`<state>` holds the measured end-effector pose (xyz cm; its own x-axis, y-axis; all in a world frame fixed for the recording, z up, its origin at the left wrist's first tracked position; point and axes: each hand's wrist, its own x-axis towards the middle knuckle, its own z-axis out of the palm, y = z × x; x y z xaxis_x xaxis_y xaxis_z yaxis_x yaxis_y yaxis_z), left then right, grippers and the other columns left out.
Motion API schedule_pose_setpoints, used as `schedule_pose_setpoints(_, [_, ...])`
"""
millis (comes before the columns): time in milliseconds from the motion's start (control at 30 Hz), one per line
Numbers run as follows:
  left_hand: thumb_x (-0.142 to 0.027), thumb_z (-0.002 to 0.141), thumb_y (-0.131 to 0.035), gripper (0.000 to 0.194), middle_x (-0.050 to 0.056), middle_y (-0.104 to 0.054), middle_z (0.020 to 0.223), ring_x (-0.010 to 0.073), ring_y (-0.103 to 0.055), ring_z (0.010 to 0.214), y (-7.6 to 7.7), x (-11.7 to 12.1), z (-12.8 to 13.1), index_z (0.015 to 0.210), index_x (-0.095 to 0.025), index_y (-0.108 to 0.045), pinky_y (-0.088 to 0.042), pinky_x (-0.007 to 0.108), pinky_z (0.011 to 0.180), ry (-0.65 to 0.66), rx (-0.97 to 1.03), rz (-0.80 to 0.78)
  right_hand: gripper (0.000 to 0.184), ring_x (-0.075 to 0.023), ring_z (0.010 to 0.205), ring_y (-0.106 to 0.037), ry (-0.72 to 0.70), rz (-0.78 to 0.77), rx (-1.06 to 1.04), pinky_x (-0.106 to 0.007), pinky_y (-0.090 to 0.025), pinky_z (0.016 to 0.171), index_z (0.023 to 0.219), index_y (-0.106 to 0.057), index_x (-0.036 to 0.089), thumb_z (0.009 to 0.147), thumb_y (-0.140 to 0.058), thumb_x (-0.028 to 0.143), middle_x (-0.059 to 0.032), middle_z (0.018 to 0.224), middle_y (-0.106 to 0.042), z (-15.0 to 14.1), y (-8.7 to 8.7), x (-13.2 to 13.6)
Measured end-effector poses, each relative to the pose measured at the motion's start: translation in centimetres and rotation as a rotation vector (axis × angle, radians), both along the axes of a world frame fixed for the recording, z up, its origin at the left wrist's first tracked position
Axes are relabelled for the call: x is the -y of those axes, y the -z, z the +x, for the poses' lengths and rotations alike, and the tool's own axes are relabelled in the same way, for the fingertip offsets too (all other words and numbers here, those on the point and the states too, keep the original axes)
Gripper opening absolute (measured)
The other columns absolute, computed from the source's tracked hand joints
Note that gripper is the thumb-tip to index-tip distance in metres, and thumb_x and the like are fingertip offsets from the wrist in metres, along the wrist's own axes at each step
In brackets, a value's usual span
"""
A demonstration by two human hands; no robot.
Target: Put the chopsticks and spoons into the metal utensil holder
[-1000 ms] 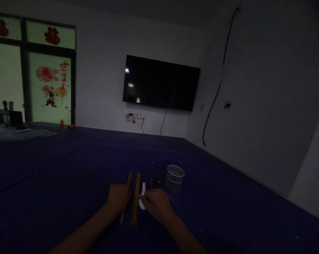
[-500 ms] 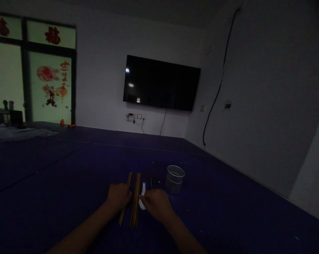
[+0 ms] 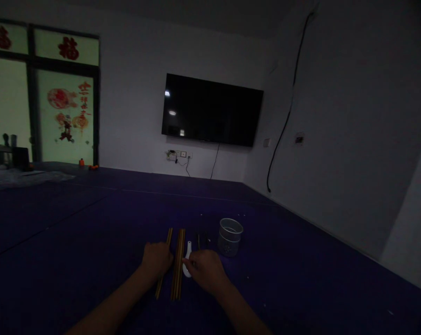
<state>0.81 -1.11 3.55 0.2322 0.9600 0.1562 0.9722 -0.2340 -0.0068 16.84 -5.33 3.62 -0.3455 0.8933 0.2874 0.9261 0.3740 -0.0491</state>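
Left hand: one. Right hand: one. I count two hands in total. Chopsticks: two groups; the individual sticks are too dim for me to number. White spoon: one. Dark slim utensils: two. Metal cup: one. Wall-mounted television: one. Hanging black cable: one. Large red characters: two.

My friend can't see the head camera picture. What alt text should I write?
A person's left hand is curled over chopsticks, and their right hand is at a white spoon on a dark purple table. More chopsticks lie between the hands; a metal-looking cup stands beyond, to the right.
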Motion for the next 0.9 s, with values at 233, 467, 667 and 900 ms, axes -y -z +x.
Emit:
schedule_pose_setpoints(233, [-0.024,0.081,-0.040,0.032,0.018,-0.070,0.090,0.0299,-0.066,0.088,0.12,-0.25,-0.27,0.087,-0.011,-0.069,-0.046,0.041,0.079,0.006,0.009,-0.012,0.036,-0.0144,0.074,-0.066,-0.008,0.036,0.002,-0.021,-0.034,0.059,0.074,-0.067,0.020,0.093,-0.041,0.036,-0.0035,0.078,-0.071,0.05,0.13,-0.13])
schedule_pose_setpoints(467, [-0.029,0.081,-0.042,0.031,0.015,-0.070,0.090,0.0266,-0.066,0.090,0.37,-0.53,-0.62,0.088,-0.015,-0.069,-0.046,0.037,0.081,-0.006,0.050,-0.021,0.037,-0.0150,0.075,-0.065,0.005,0.036,-0.005,-0.022,-0.034,0.059,0.074,-0.067,0.020,0.093,-0.040,0.037,-0.0041,0.077,-0.071,0.15,0.12,0.02])
schedule_pose_setpoints(667, [-0.031,0.081,-0.042,0.031,0.013,-0.070,0.087,0.0252,-0.066,0.088,0.56,-0.62,-0.74,0.086,-0.015,-0.068,-0.047,0.034,0.080,-0.007,0.075,-0.024,0.037,-0.0154,0.073,-0.065,0.000,0.045,-0.009,-0.022,-0.034,0.058,0.074,-0.067,0.020,0.093,-0.040,0.038,-0.0043,0.077,-0.071,0.27,0.38,-0.12])
schedule_pose_setpoints(900, [-0.031,0.083,-0.040,0.031,0.012,-0.070,0.084,0.0249,-0.067,0.082,0.20,-0.49,-0.85,0.083,-0.015,-0.067,-0.046,0.032,0.074,0.045,0.091,0.005,0.035,-0.0147,0.069,-0.063,-0.008,0.067,-0.117,-0.022,-0.031,0.056,0.072,-0.067,0.021,0.091,-0.043,0.038,-0.0038,0.074,-0.070,0.28,0.91,-0.55])
